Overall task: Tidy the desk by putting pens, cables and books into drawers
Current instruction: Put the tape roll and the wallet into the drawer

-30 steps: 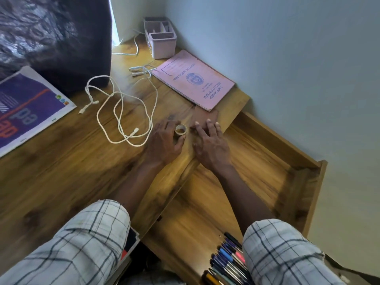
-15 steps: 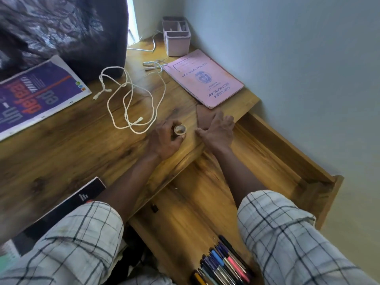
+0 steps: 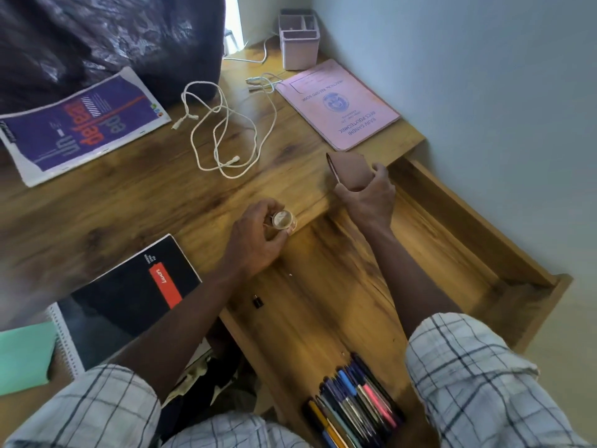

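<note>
My left hand [image 3: 255, 240] grips a small roll of tape [image 3: 283, 219] at the desk's front edge. My right hand [image 3: 368, 195] holds a small brown wallet-like case [image 3: 350, 168], tilted up just above the desk edge. A white cable [image 3: 223, 130] lies in loose loops on the desk. A pink record book [image 3: 337, 103] lies near the wall, and a purple magazine [image 3: 84, 124] sits at the left. A black notebook [image 3: 129, 295] rests at the near left. The open wooden drawer [image 3: 478, 227] holds several pens [image 3: 352, 405] at its near end.
A pink pen holder [image 3: 298, 38] stands in the far corner, with another white cable [image 3: 250, 59] beside it. A dark bag [image 3: 106, 40] fills the back left. A green folder [image 3: 24, 357] lies at the near left. The blue wall runs along the drawer's right side.
My right hand has picked the brown case up off the desk and tilted it. My left hand with the tape roll has drawn back to the desk edge. The view shifted, showing the black notebook.
</note>
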